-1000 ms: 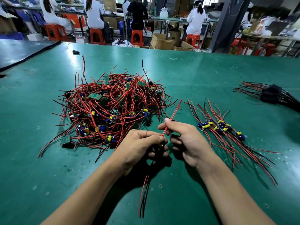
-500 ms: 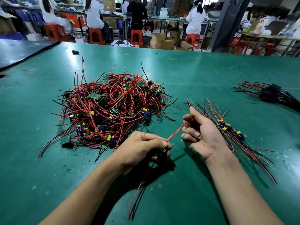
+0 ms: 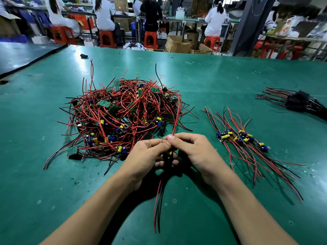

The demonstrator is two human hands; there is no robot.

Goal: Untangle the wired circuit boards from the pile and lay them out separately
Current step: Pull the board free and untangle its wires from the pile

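One board in hand: wired circuit board (image 3: pixel 170 153), mostly hidden between the left hand (image 3: pixel 147 156) and right hand (image 3: pixel 196 152); only a yellow capacitor shows. It is held low over the green table (image 3: pixel 221 76), just in front of the pile (image 3: pixel 115 117).
Left hand: fingers curled round the board, gripping it.
Right hand: thumb and forefinger pinch the red lead (image 3: pixel 177 114) at its root; the other fingers are loosely bent.
Red lead: rises from the pinch, with its tip over the pile's near right edge. Whether it is snagged there cannot be told.
Trailing leads (image 3: pixel 159 200): red and black, running toward the wearer, apparently free.
Laid-out row (image 3: pixel 242 138): several boards to the right of the hands, wires fanned alongside one another.
Step, as judged: straightening this board's wires before placing it.
Method advised: keep the board steady in the left hand and slide the pinch outward along the lead. Go slowly and stop if the pile stirs.
Placement advised: beside the row, parallel to it, not across its wires.
Risk: a hard pull may strain the solder joint.
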